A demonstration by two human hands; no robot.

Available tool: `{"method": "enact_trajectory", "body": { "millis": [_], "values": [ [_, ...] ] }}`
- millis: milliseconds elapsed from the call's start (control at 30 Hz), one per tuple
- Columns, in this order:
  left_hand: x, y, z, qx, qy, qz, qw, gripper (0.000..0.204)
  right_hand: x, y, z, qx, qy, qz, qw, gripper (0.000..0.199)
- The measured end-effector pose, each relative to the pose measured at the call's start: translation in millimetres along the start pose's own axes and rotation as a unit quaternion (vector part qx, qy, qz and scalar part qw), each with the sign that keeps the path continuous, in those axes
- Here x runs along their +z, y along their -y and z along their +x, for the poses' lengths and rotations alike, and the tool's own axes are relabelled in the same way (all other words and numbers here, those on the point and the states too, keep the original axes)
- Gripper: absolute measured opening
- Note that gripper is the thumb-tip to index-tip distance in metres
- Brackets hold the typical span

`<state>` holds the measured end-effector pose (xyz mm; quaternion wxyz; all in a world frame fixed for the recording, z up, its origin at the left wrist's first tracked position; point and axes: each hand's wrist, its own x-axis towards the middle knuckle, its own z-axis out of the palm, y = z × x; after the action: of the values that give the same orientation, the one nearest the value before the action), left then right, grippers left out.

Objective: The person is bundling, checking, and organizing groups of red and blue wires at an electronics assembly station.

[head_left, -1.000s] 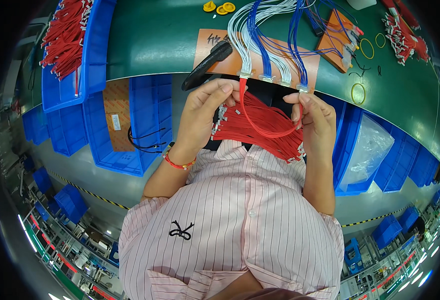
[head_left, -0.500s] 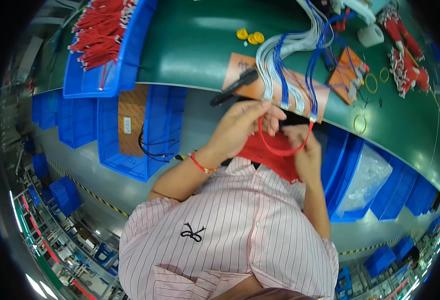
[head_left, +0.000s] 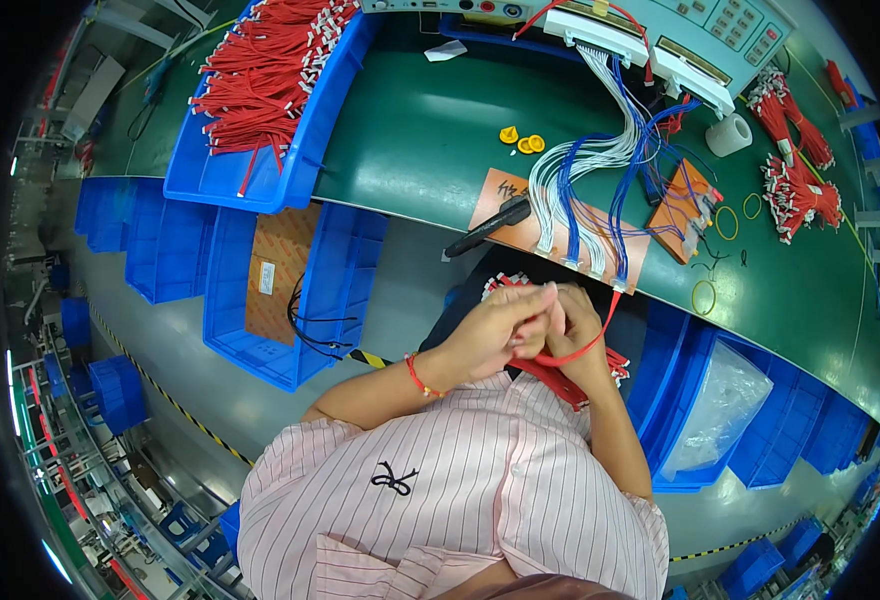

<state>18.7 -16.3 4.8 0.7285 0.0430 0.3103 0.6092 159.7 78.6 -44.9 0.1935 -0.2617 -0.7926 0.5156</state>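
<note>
A red cable (head_left: 600,340) hangs from the rightmost of the white connectors (head_left: 619,285) at the table's front edge. It curves down across my right hand to my left. My left hand (head_left: 505,330) is closed, with the cable running into its fingers. My right hand (head_left: 578,340) has its fingers curled against the left fingertips; what they pinch is hidden. Beneath both hands, a bunch of red cables (head_left: 560,385) with white ends lies on my lap. White and blue wires (head_left: 565,185) lead from the connectors, on an orange board (head_left: 495,205), up to a light-coloured instrument (head_left: 705,40).
A black marker (head_left: 487,228) lies across the board's left end. At the far left a blue bin (head_left: 235,185) is full of red cables. More red bundles (head_left: 800,195), yellow rings (head_left: 727,222) and a white roll (head_left: 728,135) sit at right. Blue bins (head_left: 295,365) stand below the table.
Both hands have come together, lower and away from the connectors. The cable's left end has left the connector row; its right end stays attached. The view has tilted up, showing more of the instrument.
</note>
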Motion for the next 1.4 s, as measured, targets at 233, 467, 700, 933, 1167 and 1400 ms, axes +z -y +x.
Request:
{"method": "enact_trajectory", "body": {
  "millis": [233, 467, 700, 933, 1167, 1400],
  "values": [
    [-7.0, 17.8, -32.9, -0.107, 0.055, -0.03, 0.992, 0.042, -19.9, 23.9, -5.2, 0.171, 0.003, 0.303, 0.937, 0.015],
    [-4.1, 5.2, -21.8, 0.095, -0.068, 0.126, 0.985, 0.036, -27.6, 45.5, -3.2, 0.17, 0.001, 0.347, 0.922, 0.018],
    [-0.6, 9.3, -3.2, 0.098, -0.047, 0.206, 0.973, 0.045, -13.7, 48.2, -7.0, 0.137, -0.01, 0.297, 0.945, 0.013],
    [-2.1, 5.9, -2.6, 0.069, 0.037, 0.189, 0.979, 0.031, -42.8, 43.2, -8.1, 0.213, 0.068, 0.444, 0.867, 0.016],
    [-18.8, 3.3, 5.4, 0.123, 0.045, 0.02, 0.991, 0.02, -62.3, 19.4, -21.2, 0.198, 0.11, 0.284, 0.932, 0.017],
    [-22.8, -0.8, 13.1, 0.163, -0.083, 0.109, 0.977, 0.022, -79.0, -9.7, -41.4, 0.102, 0.03, -0.106, 0.989, 0.013]
  ]
}}
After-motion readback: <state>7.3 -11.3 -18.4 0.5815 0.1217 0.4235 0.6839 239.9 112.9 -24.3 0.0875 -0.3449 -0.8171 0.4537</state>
